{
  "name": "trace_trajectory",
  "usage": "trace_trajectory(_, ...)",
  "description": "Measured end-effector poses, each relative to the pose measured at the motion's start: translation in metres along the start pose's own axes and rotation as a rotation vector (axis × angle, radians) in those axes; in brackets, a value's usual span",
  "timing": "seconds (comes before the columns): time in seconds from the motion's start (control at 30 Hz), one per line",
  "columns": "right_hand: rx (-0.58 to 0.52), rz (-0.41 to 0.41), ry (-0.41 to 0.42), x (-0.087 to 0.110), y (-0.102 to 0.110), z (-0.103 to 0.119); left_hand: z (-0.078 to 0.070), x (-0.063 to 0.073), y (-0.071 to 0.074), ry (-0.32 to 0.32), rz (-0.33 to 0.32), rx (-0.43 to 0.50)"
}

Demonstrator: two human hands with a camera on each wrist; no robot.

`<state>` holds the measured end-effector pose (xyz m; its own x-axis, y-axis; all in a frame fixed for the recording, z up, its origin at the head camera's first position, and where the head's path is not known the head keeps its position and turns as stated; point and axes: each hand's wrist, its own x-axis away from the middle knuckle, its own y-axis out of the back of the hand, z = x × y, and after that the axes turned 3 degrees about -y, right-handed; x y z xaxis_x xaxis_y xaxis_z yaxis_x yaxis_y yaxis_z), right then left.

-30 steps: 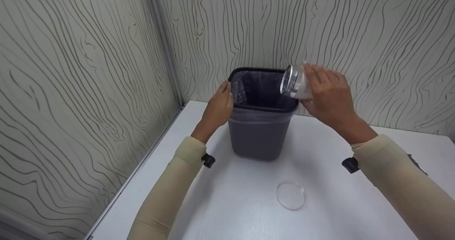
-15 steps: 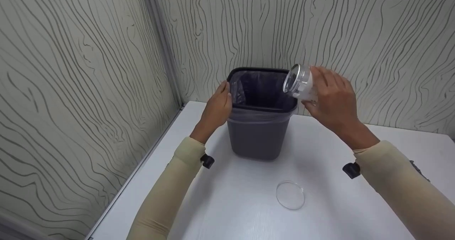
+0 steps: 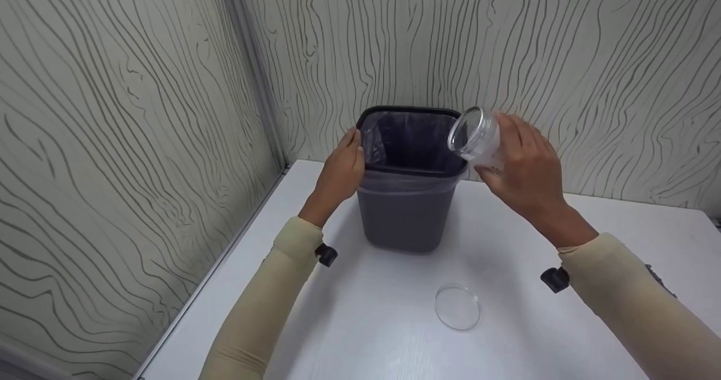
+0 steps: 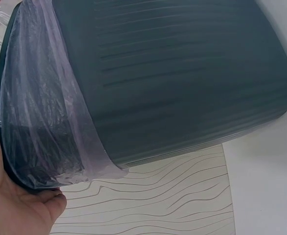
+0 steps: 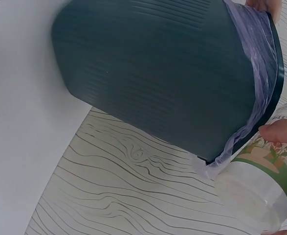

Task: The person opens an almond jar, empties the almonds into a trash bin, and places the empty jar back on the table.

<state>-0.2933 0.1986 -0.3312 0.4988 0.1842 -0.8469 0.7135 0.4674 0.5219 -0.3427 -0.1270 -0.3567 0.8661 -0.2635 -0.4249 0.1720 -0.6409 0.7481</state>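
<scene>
Both hands work at the bin (image 3: 406, 211), which stands on the white table (image 3: 507, 335) close to the wall corner. Left hand (image 3: 339, 171) grasps the bin's left rim, where the plastic liner (image 4: 45, 122) folds over the edge. Right hand (image 3: 521, 169) grasps a clear jar (image 3: 477, 137), tipped on its side with its open mouth over the bin's right rim; white contents sit inside it. Nearer the person, a clear round lid (image 3: 457, 307) lies flat on the table, well apart from the bin.
</scene>
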Motion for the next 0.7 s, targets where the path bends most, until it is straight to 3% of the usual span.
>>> trace_trajectory(0.7,-0.050,0.016,-0.117,0.021,-0.003,-0.002,0.005,0.002,0.000,0.012,-0.005,0.017)
